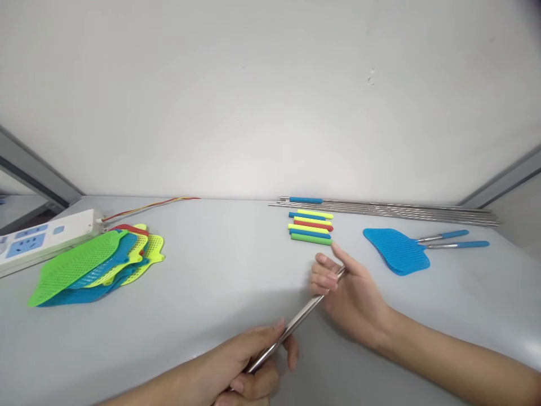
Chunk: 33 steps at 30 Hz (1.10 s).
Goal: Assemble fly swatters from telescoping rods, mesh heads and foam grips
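Note:
A shiny metal rod (pixel 305 310) slants up to the right between my two hands, above the table. My left hand (pixel 249 363) is closed around its lower part, thumb along the top. At the upper end, my right hand (pixel 353 290) has its fingers curled round the rod, palm turned up. Whether a single rod or more lie together there, I cannot tell. Just beyond my right fingertips is a row of coloured handle sleeves (pixel 311 239) in green, blue, yellow and red.
Perforated fly swatter heads (pixel 80 265) overlap at the left, beside a white power strip (pixel 51 234) with a red-yellow cord (pixel 147 204). Several thin metal rods (pixel 401 212) lie along the back wall, one blue-sleeved. Blue fly swatters (pixel 397 251) with metal shafts rest at the right.

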{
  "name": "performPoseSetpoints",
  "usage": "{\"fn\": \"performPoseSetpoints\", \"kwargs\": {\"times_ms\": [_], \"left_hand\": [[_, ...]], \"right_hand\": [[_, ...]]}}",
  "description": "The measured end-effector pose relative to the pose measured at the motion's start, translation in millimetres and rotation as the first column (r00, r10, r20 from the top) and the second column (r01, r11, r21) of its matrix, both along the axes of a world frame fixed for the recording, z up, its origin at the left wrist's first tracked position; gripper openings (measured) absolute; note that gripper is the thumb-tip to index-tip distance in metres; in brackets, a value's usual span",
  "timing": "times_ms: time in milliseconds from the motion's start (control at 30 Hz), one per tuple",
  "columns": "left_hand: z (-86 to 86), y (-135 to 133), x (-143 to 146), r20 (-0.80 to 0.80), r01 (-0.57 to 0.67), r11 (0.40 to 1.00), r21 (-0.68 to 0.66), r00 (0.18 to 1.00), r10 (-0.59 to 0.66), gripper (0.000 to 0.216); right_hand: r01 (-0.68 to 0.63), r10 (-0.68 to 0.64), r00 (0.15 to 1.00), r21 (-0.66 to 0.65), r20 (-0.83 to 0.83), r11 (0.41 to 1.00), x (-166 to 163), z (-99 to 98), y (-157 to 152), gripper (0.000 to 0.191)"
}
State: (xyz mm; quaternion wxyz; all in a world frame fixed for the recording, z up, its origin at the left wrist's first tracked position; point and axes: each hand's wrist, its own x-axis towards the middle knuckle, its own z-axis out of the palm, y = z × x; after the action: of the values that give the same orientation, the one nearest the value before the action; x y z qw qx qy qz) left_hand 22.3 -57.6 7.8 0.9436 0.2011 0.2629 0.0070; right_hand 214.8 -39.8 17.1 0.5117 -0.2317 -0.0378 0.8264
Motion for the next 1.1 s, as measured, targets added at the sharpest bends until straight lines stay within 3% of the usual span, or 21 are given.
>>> {"fn": "performPoseSetpoints", "kwargs": {"times_ms": [200,467,667,800,900,1000,1100], "left_hand": [[-2.5,-3,0,-0.030,-0.017,0.999,0.033,0.999,0.018,0.039],[1.3,-1,1,-0.102,-0.009,0.999,0.034,0.995,0.012,0.037],[-4.0,-8,3,-0.053,-0.239,0.971,-0.017,0.970,0.238,0.038],[11.8,-5,7,-0.030,-0.476,0.876,0.076,0.877,0.479,0.035],[33.1,5,9,0.004,-0.653,0.727,0.211,0.745,0.667,0.023],[50.6,18,12,0.076,-0.715,0.642,0.276,0.682,0.727,0.014],[58.5,29,18,0.141,-0.759,0.547,0.353,0.622,0.770,0.015]], "right_hand": [[-0.153,0.147,0.985,0.058,0.092,0.987,-3,-5.6,-1,0.014],[-0.258,0.230,0.945,0.097,0.232,0.961,-1,-11.7,-1,0.017],[-0.365,0.245,0.877,0.241,0.414,0.899,-6,-9.6,-5,0.017],[-0.481,0.359,0.841,0.256,0.404,0.839,-9,-6.9,-10,0.024],[-0.593,0.498,0.790,0.240,0.356,0.769,-11,-8.0,-16,0.028],[-0.676,0.611,0.735,0.251,0.295,0.692,-12,-11.0,-20,0.033],[-0.693,0.647,0.721,0.283,0.248,0.663,-12,-14.2,-19,0.034]]}}
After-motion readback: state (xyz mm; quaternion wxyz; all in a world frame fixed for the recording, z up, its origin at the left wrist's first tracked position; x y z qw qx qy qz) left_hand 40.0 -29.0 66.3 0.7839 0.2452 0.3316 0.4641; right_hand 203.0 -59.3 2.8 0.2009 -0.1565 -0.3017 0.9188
